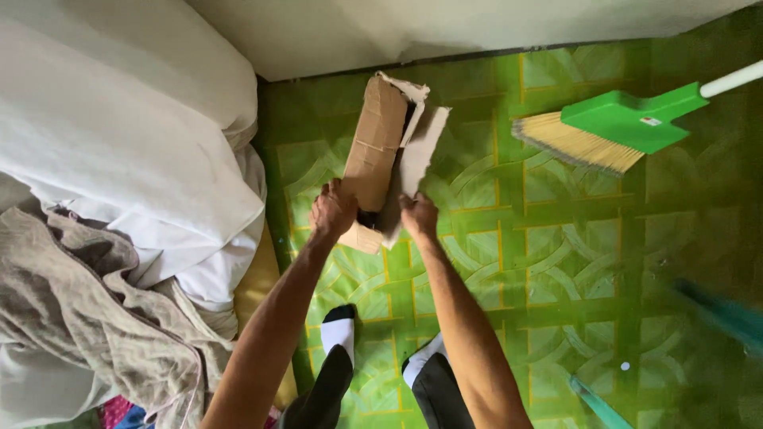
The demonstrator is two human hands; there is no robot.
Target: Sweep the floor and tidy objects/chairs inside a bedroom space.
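Gripping a torn cardboard box (380, 155) at its near end, left hand (332, 210) and right hand (418, 215) both closed on it, above the green patterned floor (556, 254); green broom (616, 127) far right; white bedding (119, 135) left; probably mid-lift; steady two-handed hold needed.

i hold a brown cardboard box (380, 151) with torn white flaps, one hand on each side. a small white label (651, 121) sits on the green broom head.
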